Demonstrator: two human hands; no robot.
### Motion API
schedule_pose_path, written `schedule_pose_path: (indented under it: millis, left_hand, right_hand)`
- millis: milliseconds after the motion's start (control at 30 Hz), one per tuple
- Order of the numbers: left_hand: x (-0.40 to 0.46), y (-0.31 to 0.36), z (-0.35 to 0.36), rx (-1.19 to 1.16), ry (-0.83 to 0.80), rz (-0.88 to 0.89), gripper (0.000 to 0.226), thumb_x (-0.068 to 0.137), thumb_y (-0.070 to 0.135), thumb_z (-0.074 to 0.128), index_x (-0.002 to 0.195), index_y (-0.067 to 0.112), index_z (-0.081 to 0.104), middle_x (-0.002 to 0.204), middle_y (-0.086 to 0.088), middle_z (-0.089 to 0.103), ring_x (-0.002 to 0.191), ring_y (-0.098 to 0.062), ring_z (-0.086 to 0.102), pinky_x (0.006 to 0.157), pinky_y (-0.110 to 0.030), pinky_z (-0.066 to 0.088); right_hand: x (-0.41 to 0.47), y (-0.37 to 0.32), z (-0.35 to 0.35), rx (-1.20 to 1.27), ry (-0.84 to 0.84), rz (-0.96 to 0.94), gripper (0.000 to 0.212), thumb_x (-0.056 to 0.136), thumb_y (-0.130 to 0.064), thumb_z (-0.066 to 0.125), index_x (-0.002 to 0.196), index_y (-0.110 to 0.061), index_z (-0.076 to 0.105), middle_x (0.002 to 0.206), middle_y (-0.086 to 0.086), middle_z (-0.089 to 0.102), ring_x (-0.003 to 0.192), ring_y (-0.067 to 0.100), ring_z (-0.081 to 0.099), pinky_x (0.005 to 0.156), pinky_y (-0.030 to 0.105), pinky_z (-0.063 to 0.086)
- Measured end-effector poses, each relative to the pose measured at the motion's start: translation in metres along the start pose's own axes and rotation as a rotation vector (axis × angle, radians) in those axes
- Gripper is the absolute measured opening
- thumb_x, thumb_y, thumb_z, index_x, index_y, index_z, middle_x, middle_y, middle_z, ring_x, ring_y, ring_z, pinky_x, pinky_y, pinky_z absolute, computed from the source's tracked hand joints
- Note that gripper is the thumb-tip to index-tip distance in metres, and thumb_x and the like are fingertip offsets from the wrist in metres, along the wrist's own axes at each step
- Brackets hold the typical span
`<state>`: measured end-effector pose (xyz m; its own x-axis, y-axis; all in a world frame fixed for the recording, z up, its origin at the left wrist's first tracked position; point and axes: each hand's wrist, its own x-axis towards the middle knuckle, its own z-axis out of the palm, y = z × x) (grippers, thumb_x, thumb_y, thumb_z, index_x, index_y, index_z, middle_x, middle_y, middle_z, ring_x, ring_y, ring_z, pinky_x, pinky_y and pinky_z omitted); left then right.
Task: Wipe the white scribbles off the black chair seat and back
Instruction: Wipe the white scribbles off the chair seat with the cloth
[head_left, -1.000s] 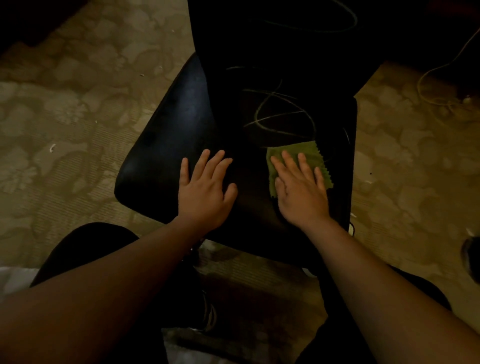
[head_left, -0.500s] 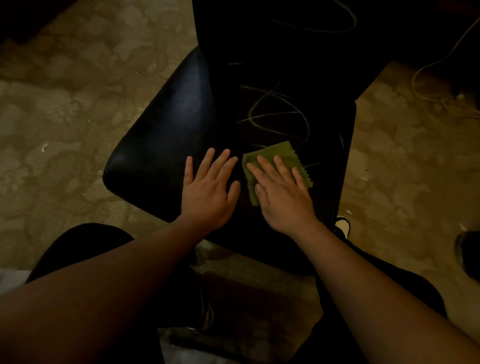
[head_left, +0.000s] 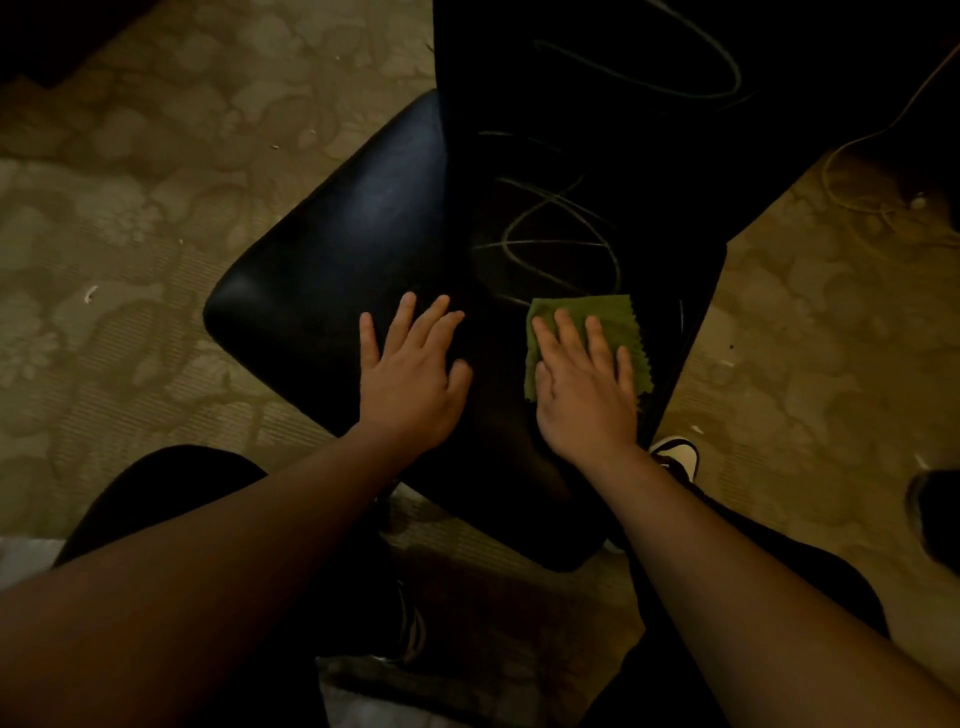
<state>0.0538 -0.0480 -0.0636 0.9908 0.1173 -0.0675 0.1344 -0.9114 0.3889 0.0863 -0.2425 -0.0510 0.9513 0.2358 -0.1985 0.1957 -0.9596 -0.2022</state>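
Rightward since 0.5 s ago went the small green pinked-edge cloth (head_left: 613, 325), right hand (head_left: 584, 387) w/ fingers flat, pressing it on the black padded chair seat (head_left: 332, 260), centre-right, below white scribbles (head_left: 561, 244). Left hand (head_left: 410, 382), fingers spread, likely steadied the seat.

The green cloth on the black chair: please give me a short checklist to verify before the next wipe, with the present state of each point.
1. The small green cloth with zigzag edge lies flat on the black padded chair seat: ok.
2. The right hand presses the cloth with straight fingers: ok.
3. The left hand rests flat on the seat, beside the cloth and apart from it: ok.
4. The white looping scribbles on the seat are gone: not ok, they lie just beyond the cloth.
5. The white scribble on the black chair back is gone: not ok.
6. The cloth is damp: cannot tell.
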Motion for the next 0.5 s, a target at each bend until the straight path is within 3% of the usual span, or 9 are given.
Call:
schedule_pose_path:
  millis: [233,500]
  left_hand:
    - [-0.009,0.027,0.013,0.015,-0.017,-0.083,0.067,0.101,0.05,0.03,0.163,0.028,0.014,0.172,0.007,0.002,0.157,-0.025,-0.017,0.12,-0.061,-0.018]
    - [-0.006,0.005,0.011,0.053,0.029,-0.023,0.067,0.1,0.057,0.03,0.161,0.033,0.021,0.171,0.011,0.01,0.158,-0.018,-0.009,0.123,-0.055,-0.014]
  right_hand:
    - [-0.012,-0.024,0.007,-0.044,-0.039,-0.128,0.055,0.107,-0.04,0.02,0.161,-0.038,0.005,0.17,-0.012,-0.002,0.156,0.019,-0.01,0.125,0.053,0.002]
    - [-0.009,-0.023,0.003,0.003,-0.062,-0.184,0.053,0.109,-0.041,0.019,0.16,-0.042,0.006,0.169,-0.017,-0.002,0.155,0.012,-0.011,0.125,0.047,-0.002]
